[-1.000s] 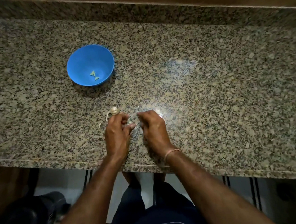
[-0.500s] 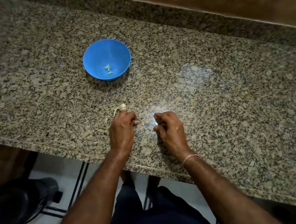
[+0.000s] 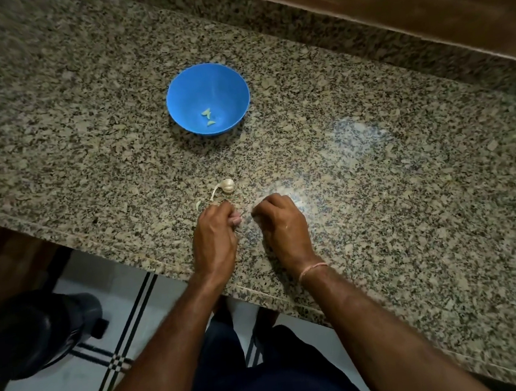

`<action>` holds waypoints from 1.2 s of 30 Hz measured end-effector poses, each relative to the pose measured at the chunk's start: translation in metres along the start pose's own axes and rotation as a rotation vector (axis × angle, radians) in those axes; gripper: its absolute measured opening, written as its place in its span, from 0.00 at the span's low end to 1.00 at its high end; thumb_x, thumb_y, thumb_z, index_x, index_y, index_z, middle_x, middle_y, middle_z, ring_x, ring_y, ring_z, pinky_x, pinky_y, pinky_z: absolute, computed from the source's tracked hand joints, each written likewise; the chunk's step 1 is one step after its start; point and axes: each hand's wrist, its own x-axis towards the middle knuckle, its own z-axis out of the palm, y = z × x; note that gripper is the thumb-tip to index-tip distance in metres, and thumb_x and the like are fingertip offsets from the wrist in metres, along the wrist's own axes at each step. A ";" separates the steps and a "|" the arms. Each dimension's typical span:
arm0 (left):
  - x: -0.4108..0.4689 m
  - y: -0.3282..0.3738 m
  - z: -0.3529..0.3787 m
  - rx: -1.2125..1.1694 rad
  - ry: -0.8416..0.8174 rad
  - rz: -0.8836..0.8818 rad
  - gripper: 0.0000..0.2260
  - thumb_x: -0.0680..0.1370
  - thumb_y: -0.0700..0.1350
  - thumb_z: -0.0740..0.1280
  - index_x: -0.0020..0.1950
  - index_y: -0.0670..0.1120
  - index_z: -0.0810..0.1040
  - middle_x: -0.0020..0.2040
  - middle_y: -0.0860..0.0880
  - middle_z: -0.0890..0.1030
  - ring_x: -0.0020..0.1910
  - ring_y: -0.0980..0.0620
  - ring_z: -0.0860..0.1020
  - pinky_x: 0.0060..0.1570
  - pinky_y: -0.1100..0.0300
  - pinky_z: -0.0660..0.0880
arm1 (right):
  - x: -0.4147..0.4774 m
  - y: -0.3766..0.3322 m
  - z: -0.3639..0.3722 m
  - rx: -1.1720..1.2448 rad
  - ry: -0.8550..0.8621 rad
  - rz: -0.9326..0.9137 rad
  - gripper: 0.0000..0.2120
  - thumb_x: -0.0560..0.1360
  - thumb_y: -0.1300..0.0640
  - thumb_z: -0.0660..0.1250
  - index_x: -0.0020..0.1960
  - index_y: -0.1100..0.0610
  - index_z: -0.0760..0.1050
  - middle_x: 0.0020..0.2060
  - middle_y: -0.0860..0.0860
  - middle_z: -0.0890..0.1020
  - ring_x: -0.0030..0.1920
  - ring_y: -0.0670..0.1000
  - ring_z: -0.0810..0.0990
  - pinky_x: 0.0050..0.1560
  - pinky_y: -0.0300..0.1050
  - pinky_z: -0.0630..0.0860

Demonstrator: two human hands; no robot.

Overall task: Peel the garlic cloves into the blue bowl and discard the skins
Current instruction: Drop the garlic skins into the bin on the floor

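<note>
Peeling appears to be in hand. On the desk point(image 3: 406, 181), well to the near side of the blue bowl point(image 3: 177, 86), the left hand point(image 3: 214, 234) and right hand point(image 3: 279, 221) sit slightly apart with fingers curled (whether either pinches a clove or skin is hidden). The garlic bulb point(image 3: 227, 186) lies between bowl and hands. Peeled cloves point(image 3: 207, 115) lie in the bowl. The next move probably calls for a fine fingertip pull on the skin.

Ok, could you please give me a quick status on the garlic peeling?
Left hand, right hand curled, contents hidden. Few peeled cloves in blue bowl. Garlic bulb lies between hands and bowl.
</note>
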 end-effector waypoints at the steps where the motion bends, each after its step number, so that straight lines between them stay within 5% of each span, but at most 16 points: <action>1: -0.001 0.000 -0.001 -0.018 0.006 -0.004 0.05 0.81 0.38 0.65 0.50 0.48 0.77 0.49 0.53 0.77 0.47 0.54 0.76 0.39 0.63 0.73 | 0.004 0.000 0.001 -0.047 -0.005 -0.001 0.01 0.79 0.59 0.72 0.50 0.55 0.81 0.45 0.48 0.79 0.46 0.46 0.73 0.41 0.40 0.71; 7: -0.004 -0.001 -0.012 -0.112 0.028 -0.109 0.09 0.82 0.38 0.66 0.47 0.52 0.75 0.48 0.53 0.80 0.45 0.56 0.78 0.37 0.68 0.70 | 0.010 -0.005 0.004 -0.246 -0.114 -0.009 0.02 0.81 0.61 0.68 0.52 0.56 0.78 0.46 0.50 0.78 0.46 0.48 0.70 0.42 0.42 0.71; 12: -0.012 -0.005 -0.044 -0.235 0.087 -0.210 0.09 0.82 0.38 0.67 0.45 0.50 0.77 0.43 0.55 0.81 0.39 0.62 0.76 0.29 0.71 0.67 | 0.009 -0.043 -0.004 0.545 -0.188 0.562 0.07 0.82 0.64 0.66 0.47 0.59 0.80 0.42 0.51 0.84 0.44 0.49 0.83 0.44 0.37 0.81; 18: -0.041 -0.057 -0.091 -0.332 0.161 -0.329 0.09 0.80 0.37 0.68 0.41 0.47 0.77 0.39 0.56 0.81 0.41 0.55 0.79 0.34 0.70 0.67 | 0.002 -0.129 0.029 1.036 -0.303 0.767 0.11 0.84 0.66 0.64 0.43 0.59 0.76 0.29 0.49 0.75 0.29 0.45 0.73 0.32 0.38 0.73; 22: -0.079 -0.133 -0.141 -0.350 0.251 -0.400 0.11 0.79 0.35 0.69 0.41 0.48 0.77 0.37 0.54 0.81 0.38 0.53 0.79 0.36 0.69 0.68 | -0.015 -0.201 0.097 1.085 -0.433 0.794 0.15 0.84 0.68 0.61 0.40 0.58 0.73 0.28 0.49 0.75 0.30 0.46 0.72 0.30 0.35 0.73; 26: -0.137 -0.240 -0.200 -0.379 0.362 -0.489 0.11 0.78 0.36 0.69 0.40 0.50 0.77 0.36 0.54 0.81 0.39 0.50 0.80 0.40 0.56 0.74 | -0.046 -0.297 0.184 1.125 -0.558 0.807 0.17 0.84 0.70 0.61 0.39 0.56 0.75 0.30 0.48 0.77 0.34 0.45 0.74 0.35 0.37 0.74; 30: -0.198 -0.344 -0.256 -0.385 0.457 -0.607 0.12 0.79 0.35 0.69 0.39 0.48 0.74 0.32 0.56 0.75 0.34 0.62 0.75 0.36 0.71 0.68 | -0.080 -0.386 0.265 1.049 -0.717 0.779 0.16 0.83 0.71 0.59 0.42 0.57 0.76 0.31 0.49 0.78 0.33 0.45 0.76 0.36 0.36 0.76; 33: -0.236 -0.407 -0.283 -0.403 0.498 -0.714 0.10 0.79 0.34 0.68 0.40 0.45 0.76 0.34 0.52 0.79 0.35 0.58 0.74 0.36 0.66 0.67 | -0.097 -0.437 0.317 0.960 -0.787 0.756 0.16 0.82 0.73 0.57 0.41 0.59 0.74 0.33 0.54 0.76 0.31 0.46 0.76 0.33 0.36 0.77; 36: -0.261 -0.451 -0.304 -0.405 0.534 -0.791 0.10 0.80 0.33 0.67 0.42 0.46 0.77 0.40 0.50 0.82 0.40 0.57 0.77 0.37 0.72 0.68 | -0.104 -0.474 0.357 0.910 -0.853 0.737 0.15 0.83 0.72 0.59 0.40 0.60 0.74 0.33 0.55 0.75 0.31 0.47 0.75 0.34 0.37 0.78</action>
